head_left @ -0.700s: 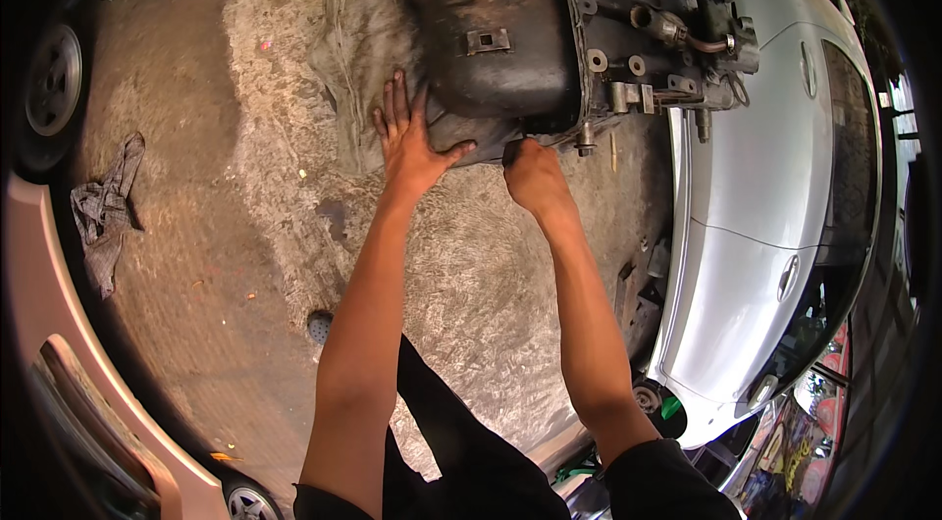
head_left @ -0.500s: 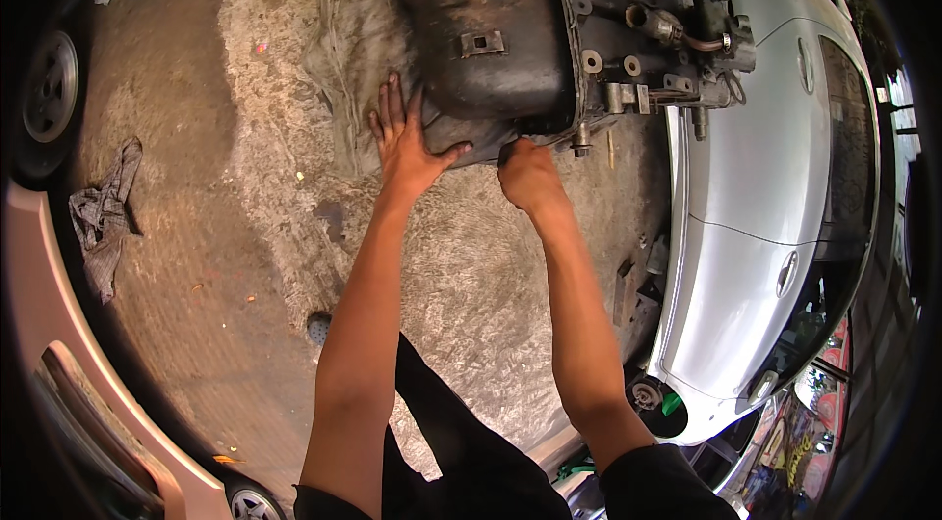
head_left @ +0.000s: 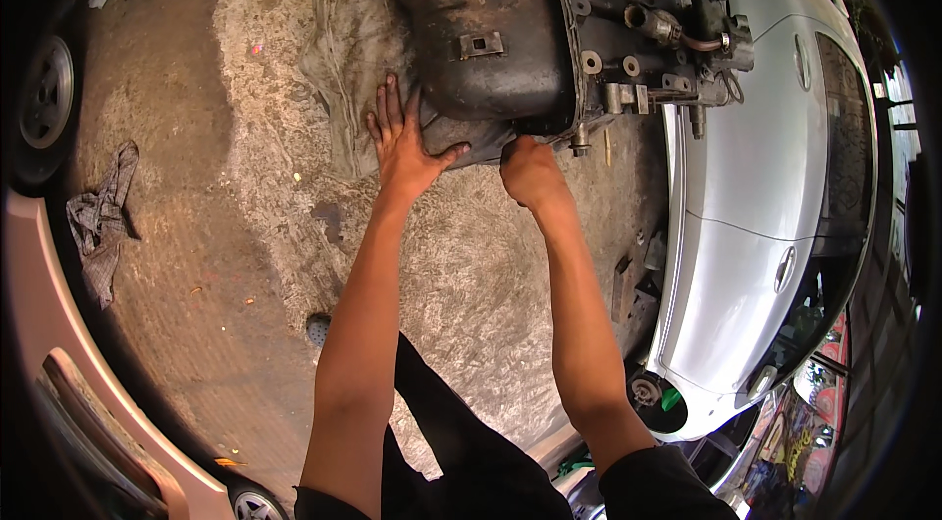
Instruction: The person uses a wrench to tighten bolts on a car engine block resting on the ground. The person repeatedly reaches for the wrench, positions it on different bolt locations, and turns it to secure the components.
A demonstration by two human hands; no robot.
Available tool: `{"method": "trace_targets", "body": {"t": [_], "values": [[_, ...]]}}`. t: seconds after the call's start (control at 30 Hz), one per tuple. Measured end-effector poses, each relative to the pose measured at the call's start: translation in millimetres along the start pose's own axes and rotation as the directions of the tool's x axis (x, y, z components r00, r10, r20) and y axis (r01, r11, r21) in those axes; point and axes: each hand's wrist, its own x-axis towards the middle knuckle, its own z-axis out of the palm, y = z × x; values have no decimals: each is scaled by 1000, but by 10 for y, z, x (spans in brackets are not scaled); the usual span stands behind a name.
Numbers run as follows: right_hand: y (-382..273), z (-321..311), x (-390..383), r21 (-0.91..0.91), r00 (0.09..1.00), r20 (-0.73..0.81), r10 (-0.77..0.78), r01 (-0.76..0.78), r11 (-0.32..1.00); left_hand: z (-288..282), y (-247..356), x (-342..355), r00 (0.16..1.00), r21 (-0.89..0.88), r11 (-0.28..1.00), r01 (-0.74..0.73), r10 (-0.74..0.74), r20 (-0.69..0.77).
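Note:
A large engine block with a black oil pan lies on its side on the ground, on a dark cloth sheet. Flat on that sheet, just left of the pan's near corner, rests my left hand, its fingers spread. My right hand is curled into a fist at the engine's near lower edge, beside a bolt. Something dark shows at its knuckles, by the pan's rim. Whatever the fingers grip is hidden behind the hand.
A silver car stands close on the right. On the left is a pinkish-beige car, with a crumpled checked rag near it on the stained concrete floor. A wheel stands at the far left.
Both hands stay in nearly the same places. The right fist has shifted very slightly; the view has moved a little.

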Motion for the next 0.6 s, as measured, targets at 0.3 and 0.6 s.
{"method": "trace_targets", "body": {"t": [0.3,0.6], "values": [[-38,-75,113,10,976,186,111,-115,993,32,-36,2,1000,19,1000,-7,7,-8],[-8,-43,86,-86,989,123,86,-76,993,-5,-8,9,999,-10,1000,24,-24,24]]}}
